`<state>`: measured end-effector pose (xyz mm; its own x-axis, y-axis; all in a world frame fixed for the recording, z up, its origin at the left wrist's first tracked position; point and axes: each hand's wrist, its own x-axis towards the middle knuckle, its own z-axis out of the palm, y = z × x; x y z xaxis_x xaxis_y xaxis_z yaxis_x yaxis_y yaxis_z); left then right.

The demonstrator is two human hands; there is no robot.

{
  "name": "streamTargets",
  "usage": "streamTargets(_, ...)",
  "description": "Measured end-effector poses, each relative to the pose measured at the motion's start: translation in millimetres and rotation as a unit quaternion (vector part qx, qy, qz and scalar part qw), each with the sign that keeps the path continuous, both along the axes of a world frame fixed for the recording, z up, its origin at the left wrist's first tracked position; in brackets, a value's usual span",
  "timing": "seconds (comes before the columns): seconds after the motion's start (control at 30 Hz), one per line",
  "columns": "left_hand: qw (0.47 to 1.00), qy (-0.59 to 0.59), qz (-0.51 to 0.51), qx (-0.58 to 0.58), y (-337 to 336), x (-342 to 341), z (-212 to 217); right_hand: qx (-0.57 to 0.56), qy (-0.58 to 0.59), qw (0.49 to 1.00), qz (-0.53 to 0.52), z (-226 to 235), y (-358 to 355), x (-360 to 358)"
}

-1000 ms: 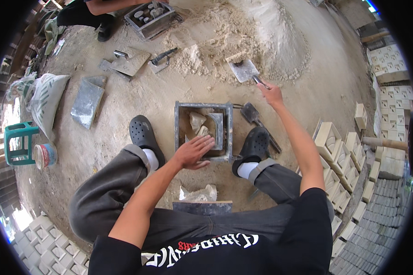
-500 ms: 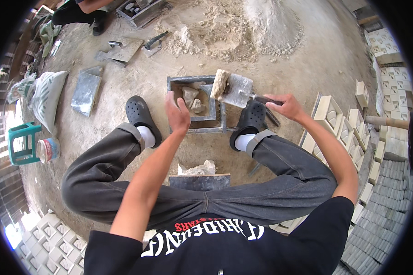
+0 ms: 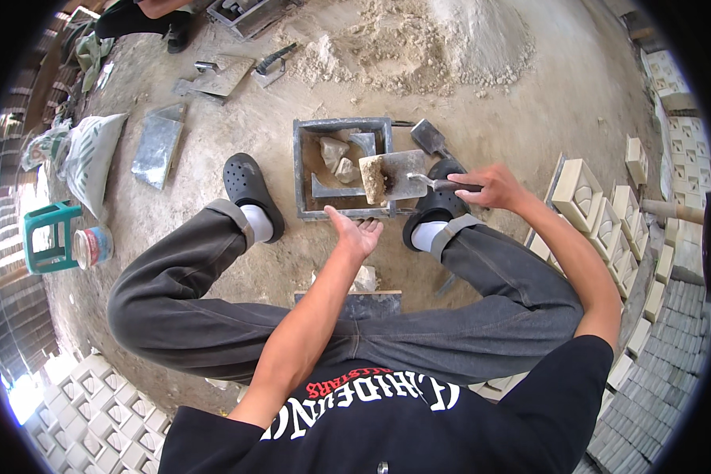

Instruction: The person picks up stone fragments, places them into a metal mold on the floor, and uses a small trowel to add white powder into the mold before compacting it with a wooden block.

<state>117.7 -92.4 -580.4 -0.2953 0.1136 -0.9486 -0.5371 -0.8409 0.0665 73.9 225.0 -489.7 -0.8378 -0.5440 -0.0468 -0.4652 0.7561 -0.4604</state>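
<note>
Head view: R hand, fingers wrapped round handle, holds trowel w/ sandy clump over right side of grey box mold, btwn dark shoes. L hand, palm up, fingers part spread, holds nothing, at box mold's near wall; can't tell if touching. Pale lumps inside, left of trowel.

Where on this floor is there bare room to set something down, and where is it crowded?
Bare floor lies between the grey sheet and the left shoe, and between the small shovel and the pale blocks. It is crowded around the near right corner of the box: loaded trowel, right shoe, left hand.
</note>
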Motion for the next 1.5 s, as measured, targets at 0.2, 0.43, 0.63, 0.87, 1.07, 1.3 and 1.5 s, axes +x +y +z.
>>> streamTargets(0.2,0.99,0.036,-0.039,0.13,-4.8,-13.0,3.1,0.03,0.059,0.996,0.052,-7.2,4.5,0.1)
streamTargets(0.43,0.988,0.029,-0.036,0.149,-13.9,-17.1,-4.2,0.111,0.106,0.982,0.112,3.3,-1.7,-5.4)
streamTargets(0.63,0.986,0.02,-0.029,0.165,-12.7,-20.0,-4.9,0.143,0.136,0.971,0.133,21.8,-9.9,-5.4)
streamTargets(0.87,0.983,0.007,-0.015,0.18,-8.8,-29.9,14.8,0.177,0.174,0.955,0.162,45.7,-32.1,0.6)
streamTargets(1.07,0.995,-0.029,-0.015,0.091,-14.2,-34.5,52.5,0.199,0.191,0.947,0.162,56.4,-40.5,12.3)
streamTargets(1.3,0.592,0.312,-0.5,-0.55,-61.6,-53.2,11.8,0.184,0.198,0.955,0.125,63.0,-26.8,8.3)
streamTargets(1.5,0.14,0.464,-0.667,-0.566,-56.8,-53.1,-9.2,0.163,0.2,0.961,0.097,54.1,-20.9,6.1)
